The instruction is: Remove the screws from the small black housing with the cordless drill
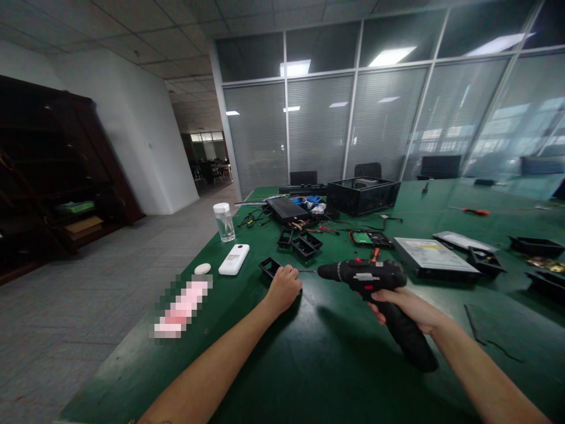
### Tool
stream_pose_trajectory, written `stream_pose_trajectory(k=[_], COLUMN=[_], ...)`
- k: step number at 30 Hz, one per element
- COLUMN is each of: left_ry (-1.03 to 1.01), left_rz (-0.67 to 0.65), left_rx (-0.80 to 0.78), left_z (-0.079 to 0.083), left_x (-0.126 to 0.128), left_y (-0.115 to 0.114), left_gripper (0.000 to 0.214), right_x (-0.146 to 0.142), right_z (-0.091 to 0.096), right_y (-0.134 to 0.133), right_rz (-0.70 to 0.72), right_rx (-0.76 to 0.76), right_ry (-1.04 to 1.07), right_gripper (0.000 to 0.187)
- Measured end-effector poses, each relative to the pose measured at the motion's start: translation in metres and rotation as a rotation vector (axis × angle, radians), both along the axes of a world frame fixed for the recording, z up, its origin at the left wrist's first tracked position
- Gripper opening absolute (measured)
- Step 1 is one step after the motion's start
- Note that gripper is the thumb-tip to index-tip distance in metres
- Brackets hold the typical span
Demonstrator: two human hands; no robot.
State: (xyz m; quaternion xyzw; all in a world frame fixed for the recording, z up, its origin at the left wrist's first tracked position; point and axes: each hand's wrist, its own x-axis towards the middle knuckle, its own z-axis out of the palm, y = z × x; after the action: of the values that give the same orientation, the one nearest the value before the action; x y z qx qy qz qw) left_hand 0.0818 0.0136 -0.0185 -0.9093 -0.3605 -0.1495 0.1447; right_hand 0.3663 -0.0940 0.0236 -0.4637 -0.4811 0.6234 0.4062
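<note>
My right hand [399, 306] is wrapped round the grip of a black cordless drill [362, 272], which lies level in the air above the green table. Its long thin bit points left, its tip close to my left hand [285, 288]. The fingers of that hand are closed on a black plastic frame [269, 268] with an open middle, resting at the table. Part of the frame is hidden behind my fingers. Whether the bit touches the frame or a screw in it cannot be made out. Similar black frames [305, 245] lie just beyond.
Farther back stand a black computer case [364, 197] and a black box [286, 211] among cables. An optical drive [435, 257] and a hard drive [369, 238] lie right. A water bottle [225, 224], a white device [234, 259] and a blurred pink item [183, 309] line the left edge.
</note>
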Motion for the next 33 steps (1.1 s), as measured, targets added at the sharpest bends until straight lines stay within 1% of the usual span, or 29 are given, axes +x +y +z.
stream_pose_trajectory(k=[1, 3, 6, 8, 10, 12, 13, 14, 16, 19, 23, 29, 33], left_ry=[-0.059, -0.263, -0.722, -1.087, -1.464, -1.745, -1.83, -1.893, -1.981, -2.078, -2.16, -2.202, -2.21], left_rz=[-0.023, -0.064, -0.07, -0.048, -0.058, -0.135, -0.167, -0.194, -0.227, -0.277, -0.32, -0.308, -0.313], left_rx=[-0.025, -0.098, -0.275, -0.46, -0.703, -0.953, -1.063, -1.15, -1.263, -1.336, -1.374, -1.375, -1.377], left_z=[0.001, 0.002, 0.006, 0.009, 0.012, 0.015, 0.016, 0.017, 0.019, 0.02, 0.021, 0.024, 0.026], left_x=[-0.001, -0.004, -0.007, -0.007, -0.006, -0.005, -0.005, -0.005, -0.007, -0.009, -0.01, -0.009, -0.008], left_y=[0.001, 0.003, 0.007, 0.009, 0.009, 0.009, 0.009, 0.009, 0.008, 0.008, 0.008, 0.007, 0.005], left_gripper=[0.02, 0.021, 0.017, 0.015, 0.015, 0.016, 0.017, 0.018, 0.017, 0.012, 0.007, 0.01, 0.011], right_x=[0.0, -0.001, -0.002, -0.002, -0.003, -0.005, -0.007, -0.008, -0.012, -0.018, -0.024, -0.028, -0.03], right_z=[0.0, -0.001, -0.004, -0.007, -0.009, -0.012, -0.013, -0.014, -0.016, -0.018, -0.02, -0.018, -0.016], right_y=[0.0, -0.001, -0.001, -0.001, 0.0, 0.0, 0.0, 0.0, 0.0, -0.001, -0.002, -0.004, -0.004], right_rz=[-0.008, -0.008, 0.025, 0.059, 0.096, 0.122, 0.13, 0.135, 0.138, 0.13, 0.116, 0.105, 0.107], right_rx=[-0.009, -0.013, -0.039, -0.082, -0.103, -0.099, -0.095, -0.091, -0.075, -0.041, -0.03, -0.041, -0.058], right_ry=[0.004, 0.041, 0.173, 0.281, 0.374, 0.438, 0.456, 0.466, 0.465, 0.442, 0.433, 0.443, 0.45], right_gripper=[0.025, 0.025, 0.023, 0.022, 0.023, 0.024, 0.024, 0.025, 0.028, 0.033, 0.034, 0.035, 0.031])
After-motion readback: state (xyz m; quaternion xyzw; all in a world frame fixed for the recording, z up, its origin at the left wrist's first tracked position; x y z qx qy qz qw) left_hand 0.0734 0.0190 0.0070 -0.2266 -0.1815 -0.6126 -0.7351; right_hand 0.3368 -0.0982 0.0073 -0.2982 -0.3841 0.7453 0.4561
